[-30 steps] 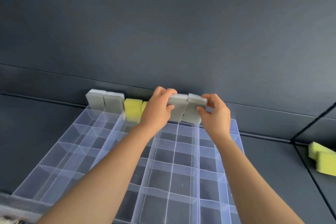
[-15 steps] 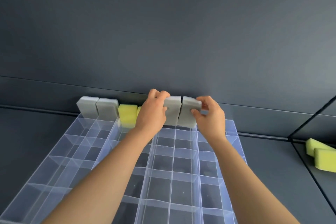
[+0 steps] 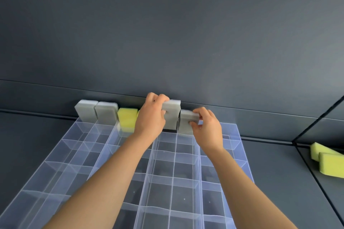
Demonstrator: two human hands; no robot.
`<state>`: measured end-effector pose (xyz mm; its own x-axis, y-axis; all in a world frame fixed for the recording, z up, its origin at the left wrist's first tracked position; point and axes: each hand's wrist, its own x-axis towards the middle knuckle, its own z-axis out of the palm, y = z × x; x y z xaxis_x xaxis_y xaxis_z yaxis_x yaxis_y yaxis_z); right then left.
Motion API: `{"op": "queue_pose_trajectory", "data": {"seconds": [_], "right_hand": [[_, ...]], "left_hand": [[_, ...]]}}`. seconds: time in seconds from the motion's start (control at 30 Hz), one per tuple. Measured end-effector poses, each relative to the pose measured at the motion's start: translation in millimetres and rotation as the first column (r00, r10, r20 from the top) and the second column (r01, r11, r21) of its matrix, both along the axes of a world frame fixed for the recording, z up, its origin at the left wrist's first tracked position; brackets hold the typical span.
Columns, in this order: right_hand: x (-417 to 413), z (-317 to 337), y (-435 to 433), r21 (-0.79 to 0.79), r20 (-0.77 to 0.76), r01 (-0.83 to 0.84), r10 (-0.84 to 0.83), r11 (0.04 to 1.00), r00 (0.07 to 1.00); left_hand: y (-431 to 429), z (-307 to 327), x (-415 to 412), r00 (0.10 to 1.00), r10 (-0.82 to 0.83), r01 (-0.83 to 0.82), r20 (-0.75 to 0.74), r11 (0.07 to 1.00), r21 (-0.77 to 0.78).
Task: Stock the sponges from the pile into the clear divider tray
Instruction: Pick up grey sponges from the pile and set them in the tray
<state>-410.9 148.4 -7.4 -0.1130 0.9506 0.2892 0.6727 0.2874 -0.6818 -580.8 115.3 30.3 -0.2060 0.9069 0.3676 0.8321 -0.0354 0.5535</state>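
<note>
As the left hand (image 3: 150, 119) grips one grey sponge (image 3: 172, 109), the right hand (image 3: 208, 130) pinches a second sponge (image 3: 186, 119) (sitting lower) in the tray (image 3: 165, 169).

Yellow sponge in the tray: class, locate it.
Head view: the yellow sponge stands left of centre in the tray's far row, between a grey sponge and the left hand.

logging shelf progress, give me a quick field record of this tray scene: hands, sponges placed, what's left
left hand: grips taller grey sponge, upright in back row
right hand: pinches lower grey sponge beside it
container: clear divider tray, on dark surface
already placed: far-left grey sponge, second grey sponge, yellow sponge, upright in back row
left to stock: yellow pile, off the tray to the right
</note>
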Motion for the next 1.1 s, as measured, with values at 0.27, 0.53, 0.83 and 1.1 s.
{"op": "queue_pose_trajectory", "data": {"seconds": [0.27, 0.53, 0.83, 1.1], "right_hand": [[3, -10, 2, 0.075, 0.077, 0.013, -0.018, 0.997, 0.997], [3, -10, 2, 0.128, 0.142, -0.038, 0.02, 0.991, 0.99], [3, -10, 3, 0.153, 0.205, -0.062, 0.029, 0.986, 0.978], [6, -4, -10, 0.108, 0.3, -0.034, 0.0, 0.994, 0.954]], "left_hand": [[2, -13, 3, 0.986, -0.06, 0.048, -0.154, 0.995, -0.085], [11, -20, 3, 0.909, -0.084, 0.058, -0.409, 0.995, -0.076], [12, -22, 3, 0.892, -0.098, 0.063, -0.44, 0.994, -0.093], [2, -22, 0, 0.862, -0.081, 0.071, -0.5, 0.997, -0.038]]}}
